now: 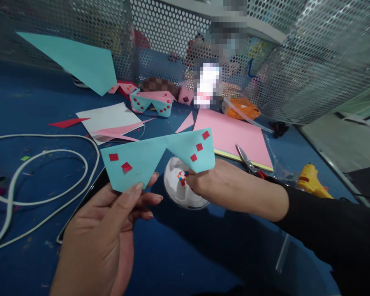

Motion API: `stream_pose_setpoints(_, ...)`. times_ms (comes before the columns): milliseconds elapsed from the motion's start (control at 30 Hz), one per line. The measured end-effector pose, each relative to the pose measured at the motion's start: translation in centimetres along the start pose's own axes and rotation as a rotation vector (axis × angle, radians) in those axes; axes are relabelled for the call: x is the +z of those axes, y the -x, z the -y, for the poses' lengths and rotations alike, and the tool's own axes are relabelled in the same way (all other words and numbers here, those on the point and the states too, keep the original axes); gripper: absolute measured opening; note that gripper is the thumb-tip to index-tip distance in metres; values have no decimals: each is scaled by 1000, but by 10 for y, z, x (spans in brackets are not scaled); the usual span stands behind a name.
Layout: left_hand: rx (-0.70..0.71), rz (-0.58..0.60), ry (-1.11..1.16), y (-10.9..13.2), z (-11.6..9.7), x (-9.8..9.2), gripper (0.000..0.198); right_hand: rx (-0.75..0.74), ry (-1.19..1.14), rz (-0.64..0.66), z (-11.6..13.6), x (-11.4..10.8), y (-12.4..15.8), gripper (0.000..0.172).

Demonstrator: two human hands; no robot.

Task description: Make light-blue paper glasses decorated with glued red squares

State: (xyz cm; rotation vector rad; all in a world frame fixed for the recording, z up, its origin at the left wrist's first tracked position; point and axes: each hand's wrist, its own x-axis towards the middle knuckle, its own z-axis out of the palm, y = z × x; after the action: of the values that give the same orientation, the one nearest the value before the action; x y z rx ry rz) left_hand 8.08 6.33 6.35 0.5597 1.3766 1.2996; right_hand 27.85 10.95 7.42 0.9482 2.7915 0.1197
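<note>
My left hand point(111, 222) pinches the lower left corner of a light-blue paper cut-out point(148, 158) shaped like a pair of glasses, dotted with small red squares. It hangs above the blue table. My right hand point(212, 181) reaches under the cut-out's right half into a small white bowl point(179, 189) that holds tiny coloured paper bits. Its fingers are hidden behind the paper. A black sleeve covers my right forearm.
A pink paper stack point(234, 137) lies behind, with scissors point(249, 162) on its near edge and a yellow glue gun point(311, 183) to the right. White cable point(49, 181) loops at left. Finished paper glasses point(151, 102), paper scraps and a blue sheet point(80, 61) sit by the perforated metal wall.
</note>
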Motion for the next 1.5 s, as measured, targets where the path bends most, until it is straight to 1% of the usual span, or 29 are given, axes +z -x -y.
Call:
stream_pose_setpoints(133, 10, 16, 18, 0, 2, 0, 18, -4, -26, -11, -2, 1, -1, 21)
stream_pose_setpoints(267, 32, 10, 21, -1, 4, -2, 21, -40, -50, -61, -4, 4, 1, 21)
stream_pose_setpoints(400, 29, 7, 18, -1, 4, -3, 22, 10, -84, -120, -5, 5, 4, 23)
stream_pose_setpoints(600, 32, 15, 26, -2, 3, -1, 22, 21, -100, -81, -6, 10, 4, 11)
stream_pose_setpoints(800, 12, 4, 17, -1, 4, -2, 23, -6, -65, -77, -4, 10, 2, 20)
stream_pose_setpoints(967, 9, 16, 19, -1, 4, -3, 22, 14, -53, -16, -4, 1, 2, 18)
stream_pose_setpoints(1033, 3, 10, 26, -1, 4, -3, 22, 28, -84, -27, -5, -2, 2, 18)
stream_pose_setpoints(1167, 9, 3, 37, 0, 2, 0, 22, 49, -222, -127, -9, -6, 5, 17)
stream_pose_setpoints(1267, 7, 11, 41, -1, 2, 1, 22, 157, -399, -188, -10, -10, 9, 17)
stream_pose_setpoints(1400, 17, 7, 77, -2, 2, 0, 17, 325, -744, -235, -10, -9, 12, 14)
stream_pose_setpoints(1500, 18, -2, 97, -4, 2, -1, 14, 417, -1041, -267, -11, -5, 14, 14)
